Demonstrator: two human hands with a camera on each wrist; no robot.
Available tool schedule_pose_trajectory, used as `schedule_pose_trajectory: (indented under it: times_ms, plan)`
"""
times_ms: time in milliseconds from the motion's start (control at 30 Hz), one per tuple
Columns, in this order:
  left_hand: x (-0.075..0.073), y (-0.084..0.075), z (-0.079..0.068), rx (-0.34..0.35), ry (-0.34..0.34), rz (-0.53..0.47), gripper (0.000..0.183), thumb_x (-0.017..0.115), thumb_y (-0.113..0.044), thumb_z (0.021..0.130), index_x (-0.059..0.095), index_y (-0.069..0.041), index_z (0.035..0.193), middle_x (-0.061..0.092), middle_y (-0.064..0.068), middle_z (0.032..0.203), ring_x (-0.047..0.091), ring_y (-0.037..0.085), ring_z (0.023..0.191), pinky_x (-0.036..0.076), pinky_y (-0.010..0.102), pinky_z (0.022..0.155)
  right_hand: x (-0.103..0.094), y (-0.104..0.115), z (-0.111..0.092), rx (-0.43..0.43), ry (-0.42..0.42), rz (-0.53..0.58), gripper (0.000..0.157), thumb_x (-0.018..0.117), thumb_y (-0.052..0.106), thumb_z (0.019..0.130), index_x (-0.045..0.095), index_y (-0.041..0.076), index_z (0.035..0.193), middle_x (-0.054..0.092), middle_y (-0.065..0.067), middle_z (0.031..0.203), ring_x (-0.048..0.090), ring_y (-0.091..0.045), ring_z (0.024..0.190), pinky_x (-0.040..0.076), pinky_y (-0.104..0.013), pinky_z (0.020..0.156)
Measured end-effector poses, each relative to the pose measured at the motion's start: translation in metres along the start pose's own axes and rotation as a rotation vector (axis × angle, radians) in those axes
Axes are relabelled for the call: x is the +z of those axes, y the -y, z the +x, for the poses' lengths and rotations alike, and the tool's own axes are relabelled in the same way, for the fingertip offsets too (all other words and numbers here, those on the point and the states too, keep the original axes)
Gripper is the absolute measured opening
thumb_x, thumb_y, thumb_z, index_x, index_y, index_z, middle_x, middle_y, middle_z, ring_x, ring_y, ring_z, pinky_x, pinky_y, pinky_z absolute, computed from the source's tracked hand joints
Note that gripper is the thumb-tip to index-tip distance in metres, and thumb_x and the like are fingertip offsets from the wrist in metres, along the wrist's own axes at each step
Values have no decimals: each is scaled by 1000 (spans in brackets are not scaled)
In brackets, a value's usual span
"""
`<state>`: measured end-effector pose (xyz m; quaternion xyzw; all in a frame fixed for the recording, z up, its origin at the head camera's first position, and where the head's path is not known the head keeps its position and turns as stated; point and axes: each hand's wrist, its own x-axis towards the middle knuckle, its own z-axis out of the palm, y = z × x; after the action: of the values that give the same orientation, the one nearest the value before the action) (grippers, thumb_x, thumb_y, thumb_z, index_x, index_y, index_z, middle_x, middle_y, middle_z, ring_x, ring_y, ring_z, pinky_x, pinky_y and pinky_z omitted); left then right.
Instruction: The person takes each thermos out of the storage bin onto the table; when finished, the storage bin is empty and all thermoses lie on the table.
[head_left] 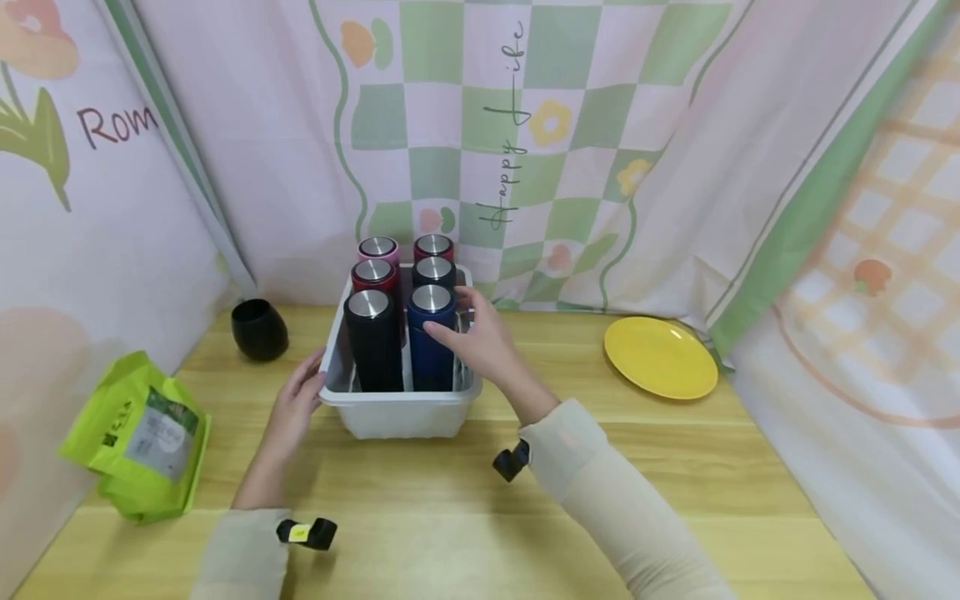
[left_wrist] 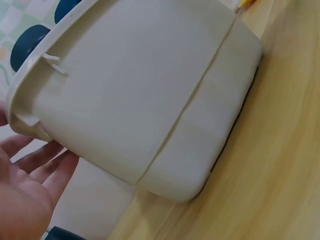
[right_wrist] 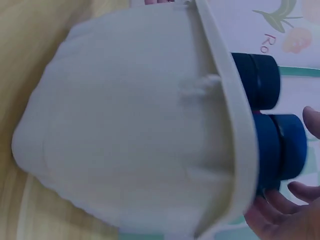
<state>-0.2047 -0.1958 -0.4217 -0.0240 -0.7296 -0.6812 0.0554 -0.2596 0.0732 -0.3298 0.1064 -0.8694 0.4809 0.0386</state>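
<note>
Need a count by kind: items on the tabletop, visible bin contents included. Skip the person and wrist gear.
Bottles: 6
White bin: 1
Black cup: 1
Green bag: 1
Yellow plate: 1
Total: 10

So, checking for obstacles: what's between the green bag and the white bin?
In the head view, the left hand, its fingers at the bin's rim.
</note>
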Motion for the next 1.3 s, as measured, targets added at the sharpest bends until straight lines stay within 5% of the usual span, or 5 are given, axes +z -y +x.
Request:
schedule_pose_trajectory:
  times_ms: [300,600,1300]
  plan:
    - [2,4,1,55,-18,-3,46,37,-12,105,34,2,149,35,20,149,40,21,123,40,19,94,21,1,9,32,-64,15,76,77,37,84,38,11,144,50,-12,135,52,-26,117,45,-39,97]
    - [2,4,3,21,1,-74,48,37,-13,105,31,1,150,32,18,151,37,22,128,38,30,102,21,3,9,-7,-100,70,73,79,31,83,43,6,141,55,-12,130,53,-23,115,46,-38,95]
    - [0,7,6,55,31,-228,50,38,-9,104,24,10,148,28,24,149,41,13,119,40,25,98,-70,82,6,-120,-201,224,72,79,37,81,47,10,140,53,-7,129,56,-23,106,51,-34,86]
